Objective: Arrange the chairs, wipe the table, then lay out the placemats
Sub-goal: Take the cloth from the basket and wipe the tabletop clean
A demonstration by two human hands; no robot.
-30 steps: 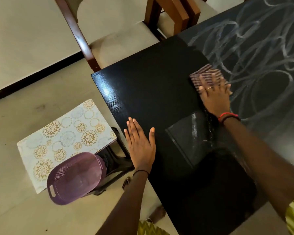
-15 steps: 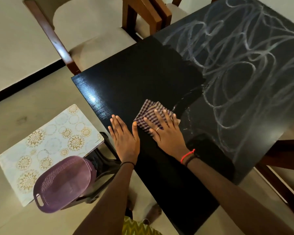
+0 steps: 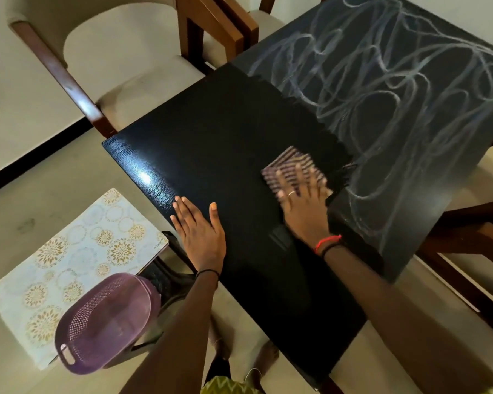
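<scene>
Pressing the cloth (image 3: 289, 163), turned corner-away, the right hand (image 3: 305, 211) lies flat

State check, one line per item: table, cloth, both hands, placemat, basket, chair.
table: near part wiped dark, far part covered in white scribble marks.
cloth: flat on the table, at the wiped border.
right hand: fingers spread, pressing the cloth.
left hand: flat on the table, holding nothing.
placemat: not laid out, lies on a black stool.
purple basket: tilted, overlapping the placemat.
chair: at the table's far corner.
</scene>
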